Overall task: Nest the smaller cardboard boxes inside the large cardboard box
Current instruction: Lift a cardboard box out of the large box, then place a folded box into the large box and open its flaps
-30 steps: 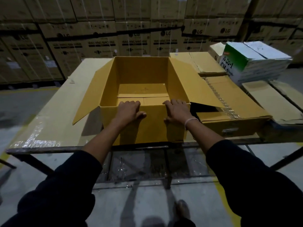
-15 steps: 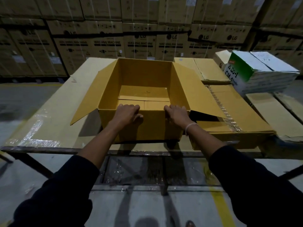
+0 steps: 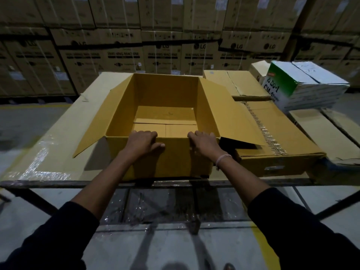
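- Stacked cartons (image 3: 120, 55) behind read "LG" and "WASHING MACHINE".
- The large cardboard box (image 3: 165, 114) sat open-topped on the table (image 3: 48, 152), long axis running away from the person.
- Left hand (image 3: 143, 142) and right hand (image 3: 204, 143) gripped its near rim, fingers hooked inside.

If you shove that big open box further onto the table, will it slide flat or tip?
The large box looks empty, so probably light and easy to slide. Both hands, left hand and right hand, grip its near rim, which may flex. Its loose right flap could snag the neighbouring carton.
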The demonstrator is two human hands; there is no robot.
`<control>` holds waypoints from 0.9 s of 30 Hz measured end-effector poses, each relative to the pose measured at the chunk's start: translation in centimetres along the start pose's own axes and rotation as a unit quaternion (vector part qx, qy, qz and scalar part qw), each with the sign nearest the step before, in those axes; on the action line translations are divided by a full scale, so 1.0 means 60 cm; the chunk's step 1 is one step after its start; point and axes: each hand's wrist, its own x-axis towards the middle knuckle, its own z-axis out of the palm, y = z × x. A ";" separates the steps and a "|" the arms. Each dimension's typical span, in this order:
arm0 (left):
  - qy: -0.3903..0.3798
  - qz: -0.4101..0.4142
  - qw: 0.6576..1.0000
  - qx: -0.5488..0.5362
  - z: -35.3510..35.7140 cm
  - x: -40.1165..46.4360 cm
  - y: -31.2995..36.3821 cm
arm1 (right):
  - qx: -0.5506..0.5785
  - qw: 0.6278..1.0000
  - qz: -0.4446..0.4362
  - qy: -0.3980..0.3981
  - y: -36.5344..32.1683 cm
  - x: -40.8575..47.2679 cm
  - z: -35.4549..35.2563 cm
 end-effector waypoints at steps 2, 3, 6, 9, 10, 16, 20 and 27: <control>-0.005 -0.005 1.000 -0.021 -0.001 0.003 0.019 | 0.021 1.000 -0.017 -0.014 0.005 -0.005 -0.005; 0.002 -0.001 0.999 -0.042 -0.003 0.008 0.034 | 0.045 0.999 -0.023 -0.014 0.009 -0.008 -0.008; 0.082 0.046 0.988 -0.123 -0.004 0.030 0.094 | 0.169 0.984 -0.038 0.042 0.030 -0.023 -0.017; 0.168 0.103 0.966 -0.170 -0.007 0.069 0.173 | 0.258 0.952 -0.044 0.159 0.078 -0.043 -0.031; 0.187 0.116 0.958 -0.182 -0.009 0.085 0.203 | 0.264 0.943 -0.036 0.199 0.102 -0.050 -0.037; 0.226 0.202 0.922 -0.240 -0.022 0.188 0.403 | 0.257 0.910 0.063 0.318 0.323 -0.069 -0.043; 0.177 0.214 0.932 -0.233 -0.005 0.280 0.525 | 0.252 0.918 0.149 0.268 0.485 -0.088 -0.006; 0.035 0.158 0.970 -0.179 0.042 0.471 0.674 | 0.245 0.929 0.249 0.124 0.676 -0.102 0.060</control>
